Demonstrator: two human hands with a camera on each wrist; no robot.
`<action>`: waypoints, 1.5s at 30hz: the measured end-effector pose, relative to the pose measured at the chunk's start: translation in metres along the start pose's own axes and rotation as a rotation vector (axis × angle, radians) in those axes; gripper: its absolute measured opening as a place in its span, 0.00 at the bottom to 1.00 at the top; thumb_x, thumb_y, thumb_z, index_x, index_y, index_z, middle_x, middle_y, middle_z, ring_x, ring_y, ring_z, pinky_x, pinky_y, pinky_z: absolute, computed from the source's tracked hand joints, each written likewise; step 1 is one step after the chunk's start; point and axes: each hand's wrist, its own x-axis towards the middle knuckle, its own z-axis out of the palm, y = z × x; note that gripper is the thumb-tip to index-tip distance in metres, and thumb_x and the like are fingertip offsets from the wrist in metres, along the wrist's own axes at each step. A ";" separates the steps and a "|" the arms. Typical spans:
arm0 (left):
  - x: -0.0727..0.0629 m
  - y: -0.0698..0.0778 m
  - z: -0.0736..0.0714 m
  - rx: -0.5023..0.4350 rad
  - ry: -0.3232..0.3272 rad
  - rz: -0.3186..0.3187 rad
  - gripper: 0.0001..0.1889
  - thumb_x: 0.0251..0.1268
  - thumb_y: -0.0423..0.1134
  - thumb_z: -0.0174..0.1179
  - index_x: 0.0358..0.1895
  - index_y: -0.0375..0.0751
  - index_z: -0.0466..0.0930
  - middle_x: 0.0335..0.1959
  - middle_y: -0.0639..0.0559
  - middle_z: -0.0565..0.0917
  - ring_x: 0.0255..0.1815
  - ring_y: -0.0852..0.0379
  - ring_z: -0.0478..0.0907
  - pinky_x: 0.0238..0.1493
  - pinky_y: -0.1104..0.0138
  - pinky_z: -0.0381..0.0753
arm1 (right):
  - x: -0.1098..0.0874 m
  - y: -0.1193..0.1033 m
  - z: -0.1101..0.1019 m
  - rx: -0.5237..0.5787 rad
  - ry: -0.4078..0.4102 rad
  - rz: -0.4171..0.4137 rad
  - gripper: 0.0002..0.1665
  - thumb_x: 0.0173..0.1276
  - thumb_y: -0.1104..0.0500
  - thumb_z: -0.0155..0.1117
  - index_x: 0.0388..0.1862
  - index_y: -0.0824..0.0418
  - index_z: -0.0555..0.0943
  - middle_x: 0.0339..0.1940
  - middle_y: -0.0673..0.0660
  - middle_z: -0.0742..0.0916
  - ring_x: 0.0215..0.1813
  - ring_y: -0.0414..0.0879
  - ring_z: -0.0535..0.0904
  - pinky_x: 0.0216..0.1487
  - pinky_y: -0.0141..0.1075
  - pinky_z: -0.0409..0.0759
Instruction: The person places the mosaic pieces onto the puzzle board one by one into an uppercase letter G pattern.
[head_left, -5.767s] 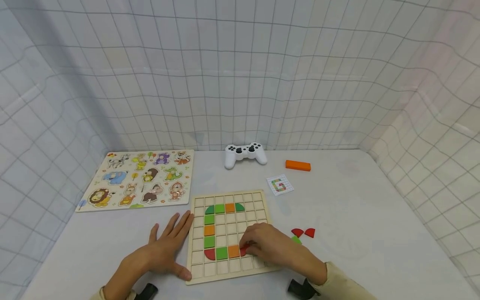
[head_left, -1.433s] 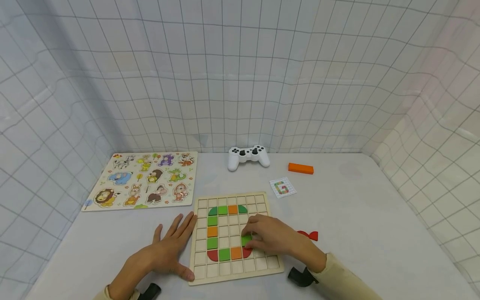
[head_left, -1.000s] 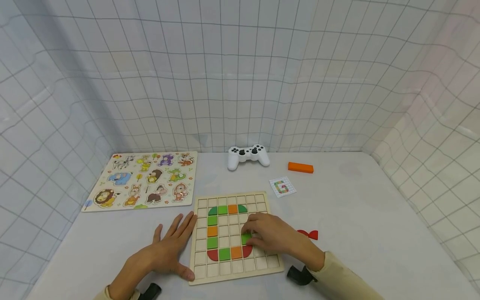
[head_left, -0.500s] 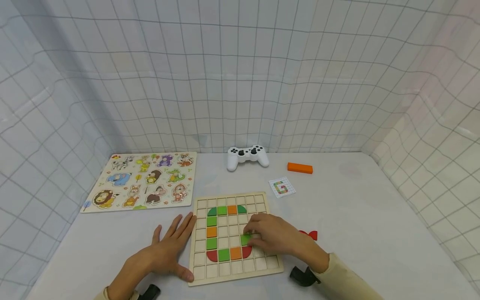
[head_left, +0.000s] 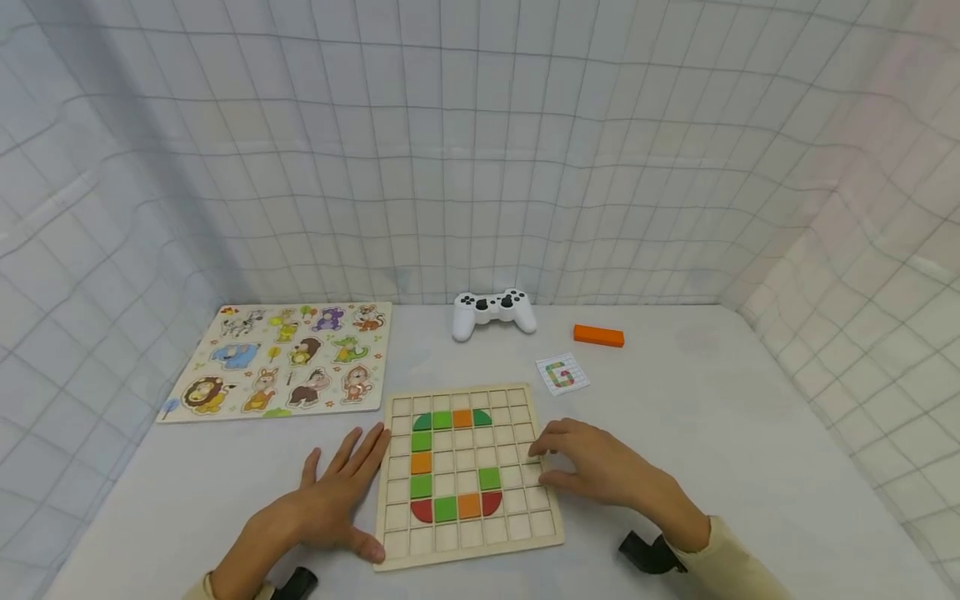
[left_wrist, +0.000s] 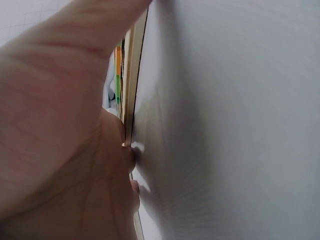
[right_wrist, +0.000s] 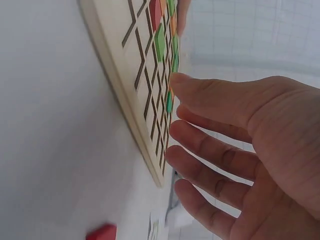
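A wooden grid board lies on the table, with green, orange and red pieces set in its cells. A green square sits above a red rounded piece on the right side. My left hand rests spread on the table, its fingertips and thumb touching the board's left edge. My right hand hovers by the board's right edge, fingers relaxed and apart, holding nothing. A loose red piece shows on the table in the right wrist view; in the head view the right hand hides it.
A small pattern card lies beyond the board, to the right. Behind it are an orange block and a white game controller. An animal puzzle board lies at the back left. Grid-patterned cloth walls stand around the table.
The right hand has placed a red rounded piece, then a green square above it, and has let go. Now it has moved right, off the green square. The left hand has stayed put.
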 end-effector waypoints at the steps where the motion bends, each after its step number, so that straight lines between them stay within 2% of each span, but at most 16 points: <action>1: 0.000 0.001 -0.001 -0.004 -0.005 0.001 0.79 0.28 0.75 0.72 0.82 0.45 0.33 0.84 0.43 0.34 0.82 0.36 0.23 0.66 0.25 0.21 | -0.003 0.003 -0.001 -0.006 0.006 0.012 0.17 0.66 0.51 0.72 0.52 0.53 0.86 0.49 0.44 0.84 0.51 0.39 0.79 0.54 0.38 0.82; 6: -0.003 0.008 -0.005 -0.006 -0.009 0.004 0.78 0.30 0.70 0.76 0.82 0.41 0.34 0.83 0.40 0.34 0.81 0.33 0.25 0.65 0.24 0.23 | -0.017 0.018 -0.005 -0.007 0.014 0.066 0.18 0.64 0.52 0.74 0.51 0.53 0.85 0.49 0.45 0.84 0.45 0.39 0.78 0.48 0.34 0.81; 8: -0.004 0.010 -0.006 -0.002 -0.002 0.007 0.78 0.30 0.68 0.77 0.82 0.40 0.35 0.83 0.39 0.35 0.81 0.32 0.26 0.65 0.24 0.24 | -0.022 0.024 -0.005 -0.007 0.020 0.078 0.18 0.63 0.52 0.74 0.51 0.53 0.85 0.49 0.45 0.84 0.46 0.40 0.78 0.49 0.36 0.81; 13: -0.004 0.012 -0.007 0.010 0.002 0.007 0.78 0.30 0.68 0.77 0.82 0.40 0.35 0.83 0.40 0.35 0.81 0.33 0.26 0.65 0.24 0.25 | -0.030 0.036 -0.004 -0.040 0.039 0.081 0.19 0.62 0.52 0.75 0.51 0.53 0.85 0.50 0.44 0.84 0.55 0.42 0.79 0.59 0.44 0.81; 21: -0.004 0.010 -0.006 0.006 0.008 0.008 0.78 0.30 0.68 0.77 0.82 0.40 0.35 0.83 0.40 0.35 0.81 0.32 0.26 0.65 0.23 0.25 | -0.038 0.048 -0.007 -0.035 0.027 0.105 0.21 0.59 0.54 0.78 0.51 0.53 0.85 0.47 0.44 0.84 0.48 0.41 0.78 0.52 0.40 0.81; 25: -0.004 0.011 -0.006 0.002 0.008 0.002 0.78 0.29 0.68 0.77 0.82 0.41 0.35 0.83 0.40 0.35 0.81 0.33 0.26 0.65 0.24 0.25 | -0.040 0.052 -0.008 -0.030 0.020 0.091 0.20 0.59 0.56 0.78 0.51 0.54 0.85 0.45 0.43 0.84 0.46 0.39 0.78 0.51 0.40 0.81; 32: -0.002 0.007 -0.004 0.007 0.012 -0.002 0.79 0.28 0.71 0.75 0.82 0.42 0.35 0.84 0.42 0.35 0.82 0.34 0.25 0.66 0.25 0.24 | -0.041 0.058 -0.009 0.043 0.006 0.072 0.17 0.60 0.60 0.76 0.49 0.53 0.85 0.40 0.40 0.83 0.43 0.37 0.79 0.46 0.33 0.81; 37: 0.001 0.000 0.001 0.012 0.028 -0.005 0.80 0.23 0.77 0.71 0.83 0.46 0.35 0.84 0.45 0.35 0.82 0.38 0.24 0.67 0.26 0.23 | -0.039 0.059 -0.007 0.046 0.004 0.061 0.14 0.62 0.62 0.74 0.46 0.52 0.85 0.39 0.41 0.83 0.41 0.35 0.78 0.43 0.32 0.81; 42: 0.000 -0.001 0.000 -0.011 0.016 0.014 0.80 0.24 0.78 0.70 0.83 0.48 0.33 0.84 0.46 0.33 0.82 0.38 0.23 0.66 0.26 0.19 | -0.034 0.057 -0.007 0.070 -0.001 0.048 0.11 0.62 0.64 0.73 0.43 0.53 0.85 0.36 0.42 0.81 0.40 0.36 0.77 0.41 0.30 0.81; 45: 0.001 -0.002 0.001 -0.011 0.023 0.015 0.80 0.24 0.78 0.71 0.83 0.47 0.34 0.84 0.44 0.34 0.82 0.37 0.24 0.65 0.25 0.20 | -0.029 0.055 -0.007 0.087 0.003 0.028 0.10 0.61 0.65 0.73 0.39 0.53 0.83 0.34 0.42 0.82 0.39 0.36 0.76 0.41 0.30 0.81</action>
